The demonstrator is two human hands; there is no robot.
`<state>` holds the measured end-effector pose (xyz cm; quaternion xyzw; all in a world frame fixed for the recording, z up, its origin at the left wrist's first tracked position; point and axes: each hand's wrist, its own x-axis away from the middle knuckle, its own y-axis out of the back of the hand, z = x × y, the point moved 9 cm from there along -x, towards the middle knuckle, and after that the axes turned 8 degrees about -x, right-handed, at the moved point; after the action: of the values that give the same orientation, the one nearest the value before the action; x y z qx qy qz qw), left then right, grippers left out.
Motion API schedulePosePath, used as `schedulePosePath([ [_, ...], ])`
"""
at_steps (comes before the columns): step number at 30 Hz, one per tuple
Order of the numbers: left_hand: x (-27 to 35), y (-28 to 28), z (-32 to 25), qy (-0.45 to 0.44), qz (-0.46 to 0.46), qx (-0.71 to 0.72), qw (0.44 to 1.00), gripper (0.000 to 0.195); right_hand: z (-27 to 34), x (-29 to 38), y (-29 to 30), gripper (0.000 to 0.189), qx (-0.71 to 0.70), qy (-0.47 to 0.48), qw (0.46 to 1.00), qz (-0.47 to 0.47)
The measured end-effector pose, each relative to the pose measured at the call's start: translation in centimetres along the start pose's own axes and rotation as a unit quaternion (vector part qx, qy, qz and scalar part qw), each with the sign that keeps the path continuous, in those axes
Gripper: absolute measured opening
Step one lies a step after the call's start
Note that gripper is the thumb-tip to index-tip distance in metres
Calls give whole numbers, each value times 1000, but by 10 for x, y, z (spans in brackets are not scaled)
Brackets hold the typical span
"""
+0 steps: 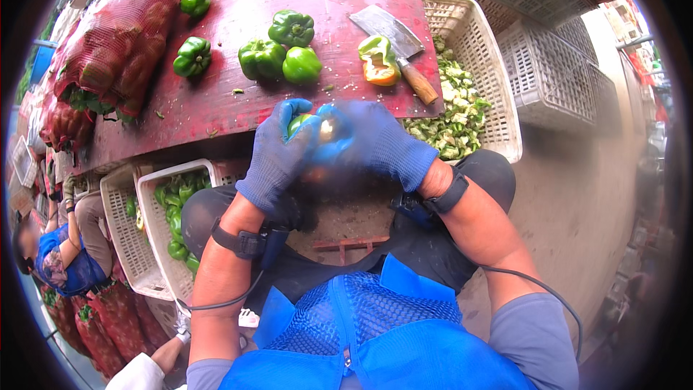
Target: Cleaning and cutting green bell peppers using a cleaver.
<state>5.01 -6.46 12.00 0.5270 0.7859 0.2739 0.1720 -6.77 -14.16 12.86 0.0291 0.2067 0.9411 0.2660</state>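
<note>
Just past the near edge of the red table, my left hand (284, 146) in a blue coated glove grips a green bell pepper (296, 125), mostly covered by the fingers. Against it is my right hand (381, 135), also gloved and strongly blurred; whether it holds anything is unclear. A pale round patch (327, 130) shows between the hands, too blurred to name. On the table beyond lie several whole green bell peppers (292, 28). To their right, a cut-open pepper (379, 60) rests by a cleaver (389, 31), whose wooden handle points toward me.
A white plastic crate (501, 92) of pepper cores (457, 103) stands right of the red table (227, 108). Another crate (154, 222) with green peppers is left of my knee. Red mesh sacks (127, 27) lie at left. A co-worker (65, 249) sits far left. Stacked crates (552, 73) stand right.
</note>
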Motion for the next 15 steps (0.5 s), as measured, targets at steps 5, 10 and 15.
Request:
schedulePosePath([
  [5,2,-5,10,12,23,46,999,29,-2,1,-6,34,-125,-33,991,43],
  [10,6,-12,1,-10,27,22,999,30,-16,-2,-11,35,47,-21,998,37],
  [15,5,-14,-4,-30,7,-52,998,31,-9,-2,-14,39,56,-7,998,-11],
])
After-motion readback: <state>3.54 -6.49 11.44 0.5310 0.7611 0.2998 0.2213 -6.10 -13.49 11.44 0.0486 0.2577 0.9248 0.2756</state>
